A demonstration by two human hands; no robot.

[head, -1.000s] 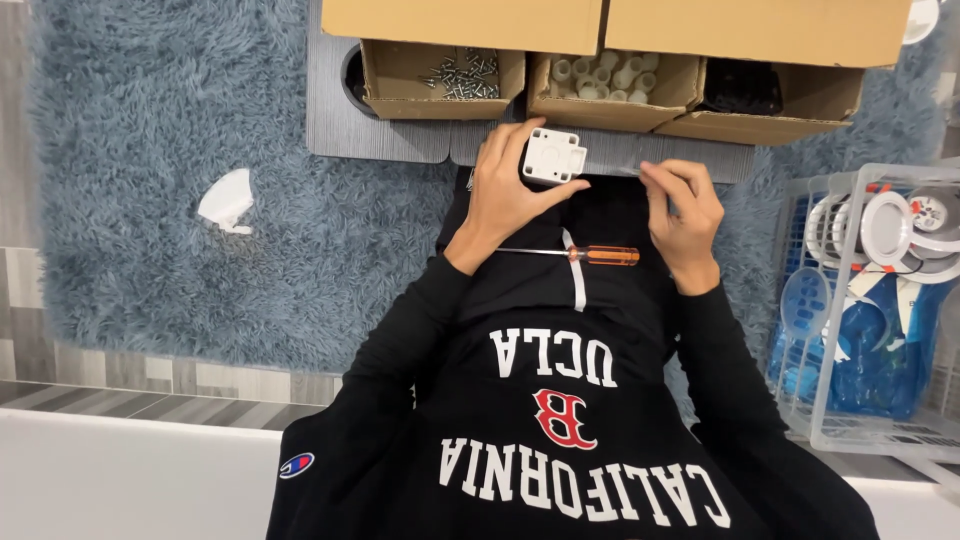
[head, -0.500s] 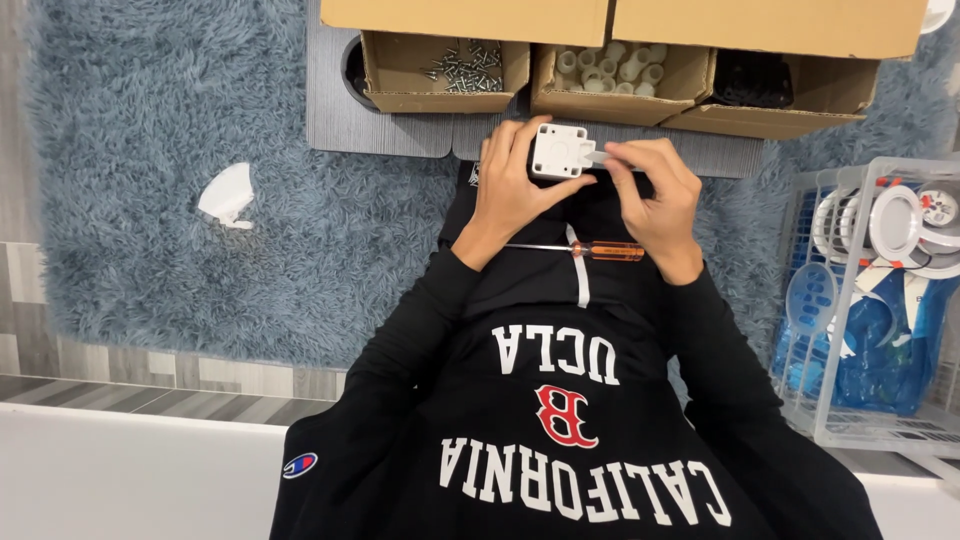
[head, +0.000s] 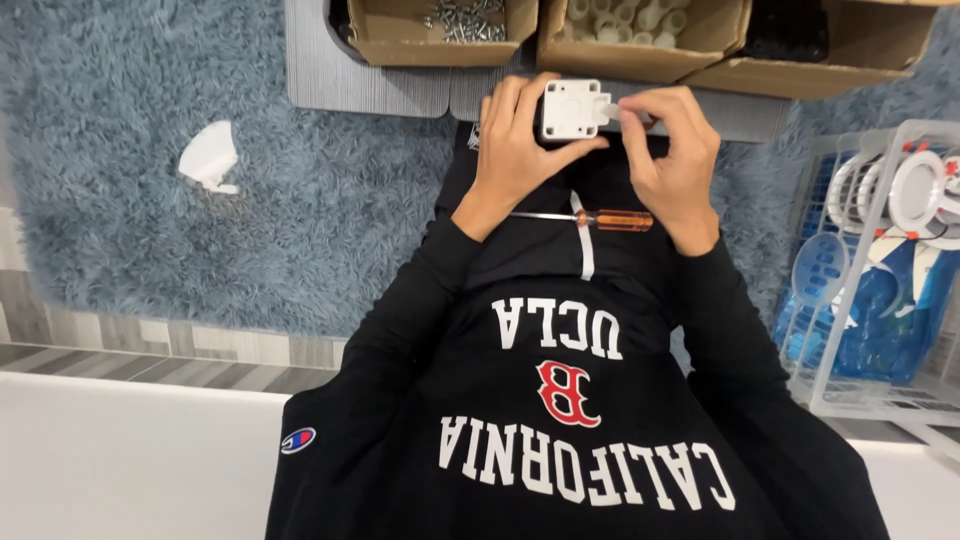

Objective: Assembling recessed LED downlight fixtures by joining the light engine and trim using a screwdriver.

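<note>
My left hand [head: 515, 150] grips a small square white plastic block [head: 572, 108] from its left side and holds it up over my lap. My right hand [head: 672, 150] pinches a small white piece at the block's right edge with thumb and fingertips. A screwdriver with an orange handle [head: 618, 220] and a thin metal shaft lies across my lap just under both hands, touched by neither.
Three open cardboard boxes stand on a grey board [head: 370, 85] ahead: one with metal screws [head: 455, 25], one with white tubes [head: 635, 30], one with dark parts [head: 800, 35]. A white wire rack [head: 850, 290] with round white fittings is at right. A white scrap [head: 208, 158] lies on the blue shaggy rug.
My right hand has come up from beside the screwdriver to the right edge of the white block. The left hand has kept hold of the block. The view has tilted slightly downward.
</note>
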